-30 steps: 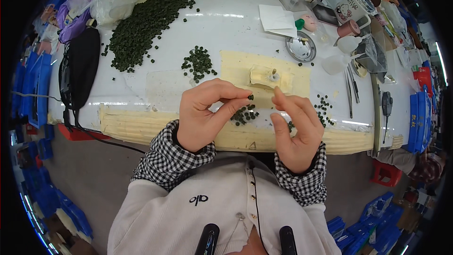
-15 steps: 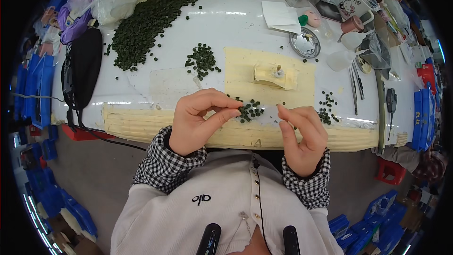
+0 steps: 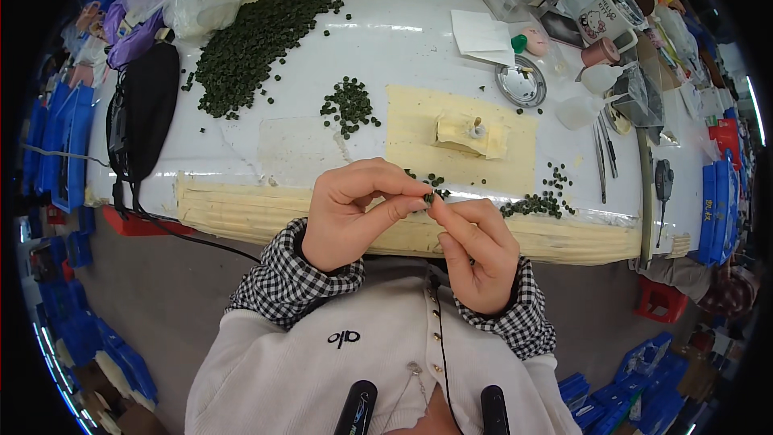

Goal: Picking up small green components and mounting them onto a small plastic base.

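Observation:
Between thumb and forefinger, my left hand [image 3: 354,213] pinches a small dark green piece [image 3: 428,198] over the padded front edge. The forefinger of my right hand [image 3: 481,254] meets that piece from the right; its thumb is apart below, and the other fingers are curled. Just beyond the fingertips lie a few loose green pieces [image 3: 436,180], partly hidden by my left hand. More green pieces [image 3: 541,205] are scattered right of my right hand. A small yellow-wrapped block [image 3: 471,138] with a short peg on top sits on a yellow sheet [image 3: 409,121].
A big heap of green pieces [image 3: 258,40] and a smaller pile [image 3: 349,106] lie at left. At right are a round metal dish [image 3: 519,84], a plastic squeeze bottle [image 3: 576,111], tweezers [image 3: 600,163] and a white mug [image 3: 605,16]. A black bag [image 3: 153,117] lies far left.
My right hand has moved left, bringing its forefinger to the piece in my left hand. The left hand has shifted slightly right. More pieces now show in the right-hand scatter.

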Motion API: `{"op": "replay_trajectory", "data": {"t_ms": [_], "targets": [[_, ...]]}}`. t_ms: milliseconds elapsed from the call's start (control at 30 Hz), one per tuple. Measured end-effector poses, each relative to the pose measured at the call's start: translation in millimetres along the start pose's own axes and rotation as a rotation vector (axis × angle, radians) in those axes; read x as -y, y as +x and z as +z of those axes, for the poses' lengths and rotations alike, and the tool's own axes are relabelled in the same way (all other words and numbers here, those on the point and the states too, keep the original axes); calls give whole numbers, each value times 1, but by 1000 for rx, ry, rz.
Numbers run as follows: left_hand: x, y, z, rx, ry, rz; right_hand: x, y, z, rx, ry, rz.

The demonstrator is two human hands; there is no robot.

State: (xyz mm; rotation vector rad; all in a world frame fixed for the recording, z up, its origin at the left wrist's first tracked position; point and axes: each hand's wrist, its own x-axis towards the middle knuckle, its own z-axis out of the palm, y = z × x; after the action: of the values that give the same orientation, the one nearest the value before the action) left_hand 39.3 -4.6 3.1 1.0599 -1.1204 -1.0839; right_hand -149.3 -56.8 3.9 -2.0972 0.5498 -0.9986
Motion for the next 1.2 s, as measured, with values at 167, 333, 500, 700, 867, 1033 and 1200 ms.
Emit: {"op": "replay_trajectory", "data": {"t_ms": [167,333,500,700,867,1033,1200], "targets": [[1,0,0,5,28,38,0,0,0,11,11,-3],[2,0,1,1,75,70,1,-1,-2,36,46,34],[5,0,1,7,99,103,2,-2,-3,51,83,70],[7,1,0,24,78,111,3,-3,-4,67,143,122],[10,2,0,32,99,119,5,-2,-6,62,208,164],[11,2,-2,39,148,134,4,-3,-4,50,255,215],[7,5,-3,48,501,116,0,-1,-8,-12,63,247]]}}
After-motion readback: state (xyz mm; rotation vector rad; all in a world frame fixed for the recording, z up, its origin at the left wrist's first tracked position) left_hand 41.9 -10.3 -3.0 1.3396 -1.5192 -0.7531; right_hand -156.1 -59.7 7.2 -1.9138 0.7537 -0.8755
